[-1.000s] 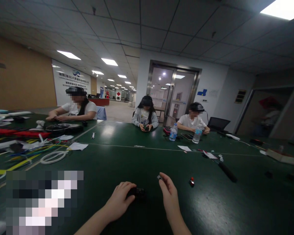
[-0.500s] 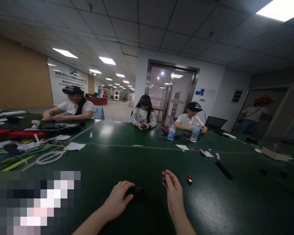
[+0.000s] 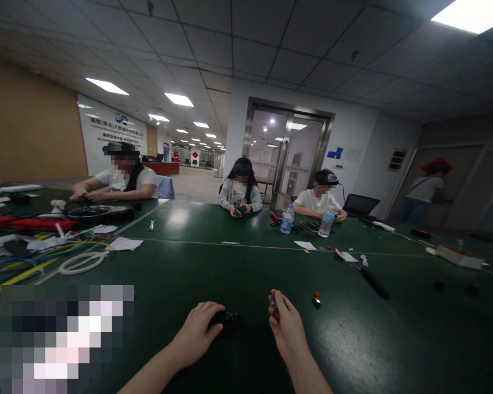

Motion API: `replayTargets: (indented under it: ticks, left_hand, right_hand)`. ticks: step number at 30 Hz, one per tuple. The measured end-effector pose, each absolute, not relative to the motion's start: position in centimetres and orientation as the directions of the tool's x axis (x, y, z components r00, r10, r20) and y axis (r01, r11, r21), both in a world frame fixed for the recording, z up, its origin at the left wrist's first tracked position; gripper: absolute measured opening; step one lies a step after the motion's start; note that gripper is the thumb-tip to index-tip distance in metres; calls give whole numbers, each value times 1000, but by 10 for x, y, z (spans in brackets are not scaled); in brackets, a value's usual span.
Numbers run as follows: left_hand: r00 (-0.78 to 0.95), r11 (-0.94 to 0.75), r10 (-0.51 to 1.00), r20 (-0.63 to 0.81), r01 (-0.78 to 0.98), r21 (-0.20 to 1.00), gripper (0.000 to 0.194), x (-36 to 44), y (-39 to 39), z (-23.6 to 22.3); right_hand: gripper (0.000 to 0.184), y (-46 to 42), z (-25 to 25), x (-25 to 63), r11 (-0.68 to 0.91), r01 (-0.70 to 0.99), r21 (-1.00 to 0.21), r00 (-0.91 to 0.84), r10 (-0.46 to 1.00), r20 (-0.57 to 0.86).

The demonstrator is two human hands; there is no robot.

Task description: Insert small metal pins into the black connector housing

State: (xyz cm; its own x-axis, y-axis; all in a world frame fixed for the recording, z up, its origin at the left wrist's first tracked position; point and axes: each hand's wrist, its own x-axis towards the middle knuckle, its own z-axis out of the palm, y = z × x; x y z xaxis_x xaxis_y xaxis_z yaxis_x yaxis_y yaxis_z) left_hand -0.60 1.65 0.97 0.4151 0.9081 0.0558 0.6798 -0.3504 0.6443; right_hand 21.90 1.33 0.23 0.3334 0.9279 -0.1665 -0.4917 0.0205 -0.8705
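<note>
My left hand (image 3: 199,334) is closed around one end of a small black block-like part (image 3: 230,319) lying on the dark green table (image 3: 246,268). Only the part's right end shows; my fingers cover the rest. To the right of it, my right hand (image 3: 286,325) is raised over the table with thumb and fingers pinched on a small metallic piece (image 3: 272,301), too small to name. Beyond that hand lies a small red and silver item (image 3: 316,299), apart from my fingers.
A black-handled tool (image 3: 373,282) lies at the right, near a shallow box (image 3: 460,255). Two water bottles (image 3: 287,219) stand farther back. Cables and a white coiled tube (image 3: 83,263) spread over the left side. Several people sit across the table; another stands by the right wall.
My right hand has shifted slightly left and turned, still pinching the small piece. My left hand stays on the black part. A person across the table has moved a held dark object slightly.
</note>
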Motion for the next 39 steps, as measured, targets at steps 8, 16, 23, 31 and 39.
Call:
replayTargets:
  ticks: [8,16,23,31,39]
  left_hand:
    - [415,-324,910,18,682,656,37,-6,15,13]
    - [409,-315,912,23,663,679,38,-8,16,9]
    - [414,-348,909,53,681,644,37,-6,18,7]
    - [412,-320,911,12,689,650,38,-7,17,9]
    - [413,-315,911,9,679,663,38,-7,15,14]
  right_hand:
    - [25,13,5,226,29,-580,-814,298,938,-178]
    - [32,13,8,230,78,-635,-768,263,957,-121]
    - [32,15,8,232,140,-596,-791,356,928,-104]
    - [28,18,3,235,141,-546,-826,399,910,-108]
    - [25,20,0,237,166,-612,-774,370,924,-94]
